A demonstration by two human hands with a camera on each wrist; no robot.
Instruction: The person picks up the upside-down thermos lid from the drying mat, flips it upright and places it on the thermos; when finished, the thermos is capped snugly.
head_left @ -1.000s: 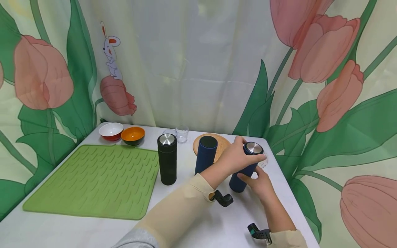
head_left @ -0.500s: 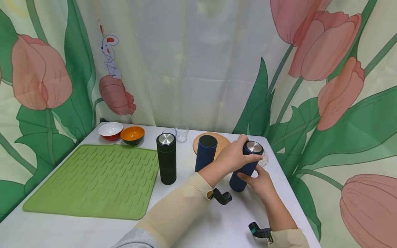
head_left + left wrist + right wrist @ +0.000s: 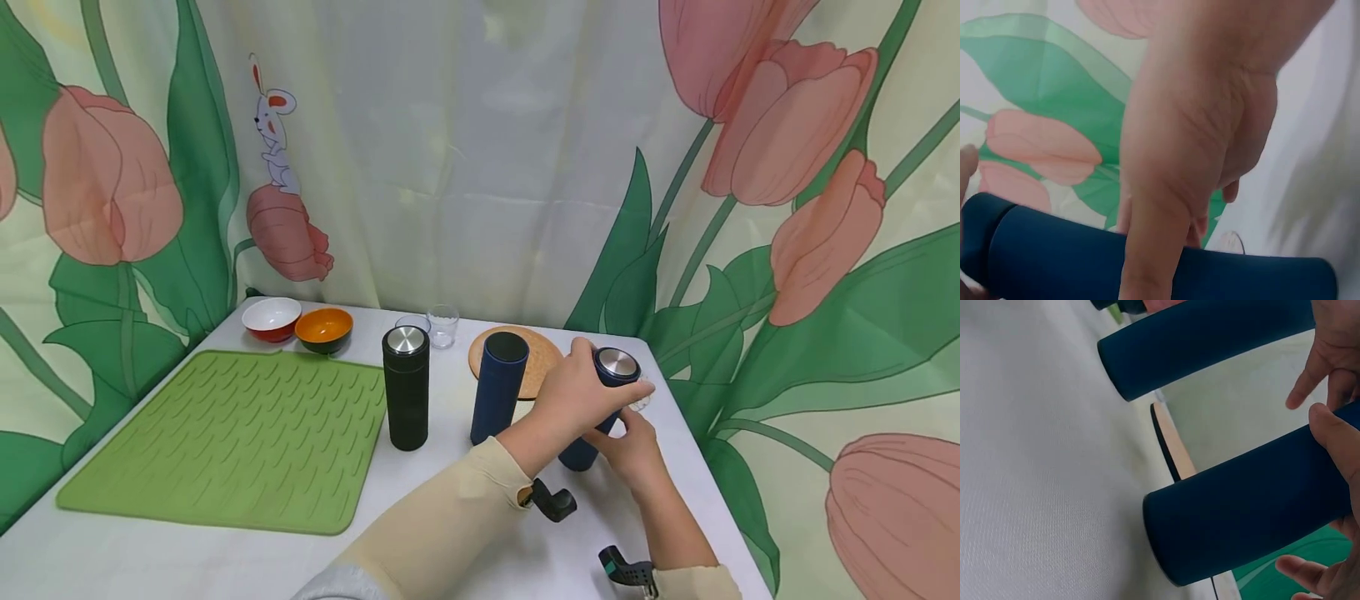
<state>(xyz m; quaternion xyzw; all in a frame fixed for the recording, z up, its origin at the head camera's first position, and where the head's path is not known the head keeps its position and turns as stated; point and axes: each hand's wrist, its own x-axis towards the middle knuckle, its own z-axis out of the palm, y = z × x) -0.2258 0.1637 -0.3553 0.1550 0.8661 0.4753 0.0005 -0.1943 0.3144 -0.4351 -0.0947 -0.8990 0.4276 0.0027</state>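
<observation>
The left hand (image 3: 573, 396) wraps the tilted navy flask (image 3: 592, 417) near its steel cap (image 3: 617, 362) at the bench's (image 3: 480, 533) right edge; the right hand (image 3: 633, 446) curls around its lower body. A slipping grip could topple it into the open navy flask (image 3: 497, 386) alongside.

Both hands (image 3: 600, 412) on navy flask (image 3: 600, 400)
</observation>
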